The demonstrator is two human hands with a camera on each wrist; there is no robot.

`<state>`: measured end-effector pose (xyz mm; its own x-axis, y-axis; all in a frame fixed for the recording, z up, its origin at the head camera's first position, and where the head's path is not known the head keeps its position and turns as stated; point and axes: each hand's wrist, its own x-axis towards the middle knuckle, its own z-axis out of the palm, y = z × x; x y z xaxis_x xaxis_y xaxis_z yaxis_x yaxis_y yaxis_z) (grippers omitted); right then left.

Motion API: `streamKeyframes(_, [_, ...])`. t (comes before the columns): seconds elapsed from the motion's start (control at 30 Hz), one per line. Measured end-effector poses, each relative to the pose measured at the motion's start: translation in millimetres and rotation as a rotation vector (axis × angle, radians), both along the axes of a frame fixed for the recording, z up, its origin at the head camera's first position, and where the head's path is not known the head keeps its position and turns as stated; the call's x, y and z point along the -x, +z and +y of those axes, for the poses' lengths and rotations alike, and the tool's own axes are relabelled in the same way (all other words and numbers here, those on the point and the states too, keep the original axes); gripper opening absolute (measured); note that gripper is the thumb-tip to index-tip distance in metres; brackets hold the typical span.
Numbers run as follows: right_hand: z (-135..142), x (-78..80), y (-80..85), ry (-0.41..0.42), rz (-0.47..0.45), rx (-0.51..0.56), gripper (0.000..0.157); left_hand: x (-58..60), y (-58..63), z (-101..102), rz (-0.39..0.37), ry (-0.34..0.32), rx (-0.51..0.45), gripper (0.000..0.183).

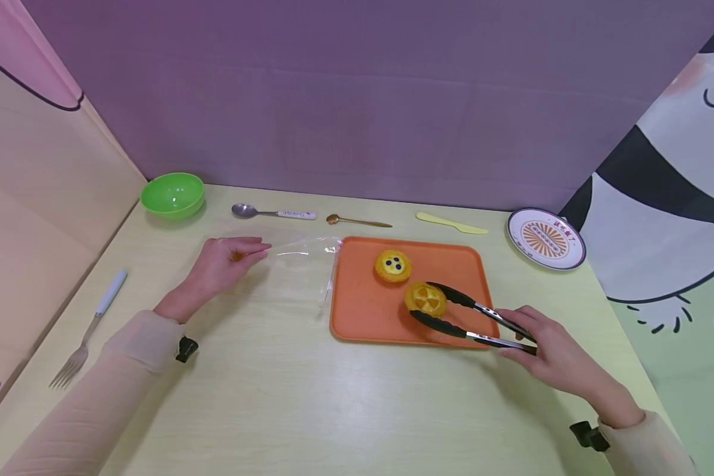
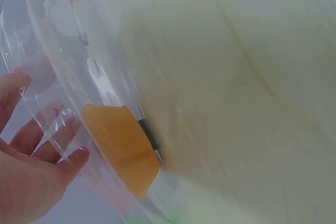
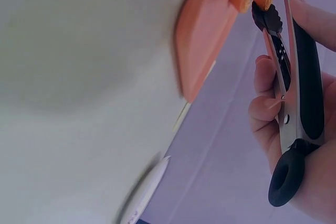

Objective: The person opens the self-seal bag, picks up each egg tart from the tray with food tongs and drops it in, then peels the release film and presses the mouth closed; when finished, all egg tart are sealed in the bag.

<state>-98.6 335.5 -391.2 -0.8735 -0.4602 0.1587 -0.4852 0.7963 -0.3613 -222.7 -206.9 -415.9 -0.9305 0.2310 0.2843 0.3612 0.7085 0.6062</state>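
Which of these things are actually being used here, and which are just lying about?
In use, it seems:
clear plastic bag, held by the left hand
tongs, held by the right hand
lattice-topped tart between the tongs' tips
dotted tart
orange tray
orange piece by the bag

Just lying about:
green bowl
white-handled spoon
gold spoon
yellow knife
fork
patterned plate

Pale counter (image 1: 309,410) against a purple backdrop (image 1: 363,106), flanked by a pinkish left panel (image 1: 36,198) and a cartoon-printed right panel (image 1: 678,158).
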Motion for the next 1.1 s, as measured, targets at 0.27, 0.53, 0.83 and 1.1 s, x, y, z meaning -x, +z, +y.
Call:
streamKeyframes(0.27, [-18,17.8,9.8,0.010,-0.015,-0.006,0.054,0.4,-0.7,-1,0.011,-0.020,-0.014,0.021])
streamKeyframes(0.53, [-47,41.4,14.6,0.091,-0.039,-0.006,0.053,-0.4,-0.2,-1,0.017,-0.031,-0.010,0.021])
streamKeyframes(0.83, [-84,63.3,15.5,0.150,-0.045,-0.005,0.055,-2.7,-3.0,-3,0.001,-0.017,-0.031,0.021])
streamKeyframes(1.1, [-122,84.3,11.9,0.176,-0.048,-0.066,0.060,-2.9,-0.6,-4,0.012,-0.015,-0.045,0.021])
